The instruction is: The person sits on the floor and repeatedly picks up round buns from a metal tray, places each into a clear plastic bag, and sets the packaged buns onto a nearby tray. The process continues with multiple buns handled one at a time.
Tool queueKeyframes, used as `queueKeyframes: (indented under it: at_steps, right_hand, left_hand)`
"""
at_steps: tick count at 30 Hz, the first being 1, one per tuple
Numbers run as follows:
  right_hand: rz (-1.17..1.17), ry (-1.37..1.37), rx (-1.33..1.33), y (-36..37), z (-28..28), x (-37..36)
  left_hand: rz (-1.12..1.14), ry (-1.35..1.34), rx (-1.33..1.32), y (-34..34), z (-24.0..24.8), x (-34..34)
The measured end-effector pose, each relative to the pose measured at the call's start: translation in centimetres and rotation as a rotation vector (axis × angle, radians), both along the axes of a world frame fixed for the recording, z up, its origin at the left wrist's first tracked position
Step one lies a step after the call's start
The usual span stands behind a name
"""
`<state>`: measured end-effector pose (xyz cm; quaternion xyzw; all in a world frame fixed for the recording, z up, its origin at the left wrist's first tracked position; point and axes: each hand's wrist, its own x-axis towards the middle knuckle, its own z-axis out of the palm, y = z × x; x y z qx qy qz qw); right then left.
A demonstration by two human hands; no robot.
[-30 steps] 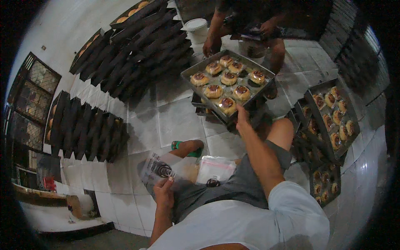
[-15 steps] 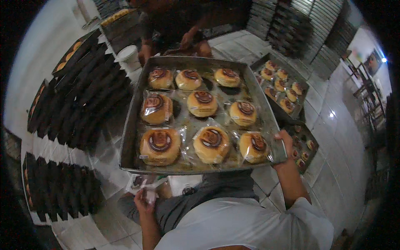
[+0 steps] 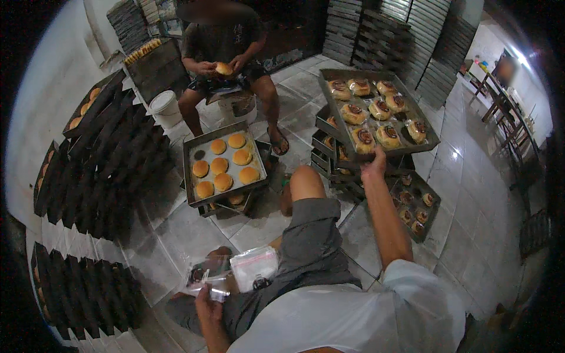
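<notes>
My right hand (image 3: 374,163) grips the near edge of a metal tray (image 3: 419,147). It carries several buns (image 3: 379,109), each in clear wrapping with dark print. The tray sits slightly askew at the top of a stack of trays (image 3: 321,143); I cannot tell if it rests fully on them. Low at the left, over my thigh, my left hand (image 3: 207,303) is closed on a clear plastic bag (image 3: 216,287). Beside it on my lap lies a pile of flat plastic bags (image 3: 254,267). Ahead, another tray (image 3: 257,187) of unwrapped golden buns (image 3: 220,165) stands on more trays.
Across from me sits a person (image 3: 226,50) holding a bun (image 3: 223,69) in both hands. A white bucket (image 3: 166,110) stands near dark stacked trays (image 3: 112,159) on the left. Lower right is a tray of wrapped buns (image 3: 416,206). Tall tray stacks (image 3: 382,47) line the back.
The tray of wrapped buns has moved from in front of me to the far right, onto or above the stack, with my right hand. The tray of unwrapped buns has come into view.
</notes>
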<state>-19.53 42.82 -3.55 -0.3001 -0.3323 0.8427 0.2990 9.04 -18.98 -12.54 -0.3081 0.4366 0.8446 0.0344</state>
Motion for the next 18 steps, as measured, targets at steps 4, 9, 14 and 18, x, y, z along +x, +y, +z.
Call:
queueKeyframes:
  at_steps: [4,9,14,18]
  right_hand:
    - [-0.071,-0.066,-0.017,0.7,-0.1,-4.2]
    - [0.422,-0.472,0.23,1.7,-3.7,-3.0]
    - [1.1,-0.367,0.404,-5.5,3.1,0.6]
    - [1.539,-0.092,0.419,-26.4,3.6,10.7]
  left_hand:
    - [0.103,0.083,0.072,2.5,0.2,2.4]
    - [-0.038,0.627,-1.006,3.6,0.1,4.7]
    - [0.03,0.04,-0.047,6.1,7.0,-0.6]
    - [0.078,0.131,0.042,10.8,7.1,-4.3]
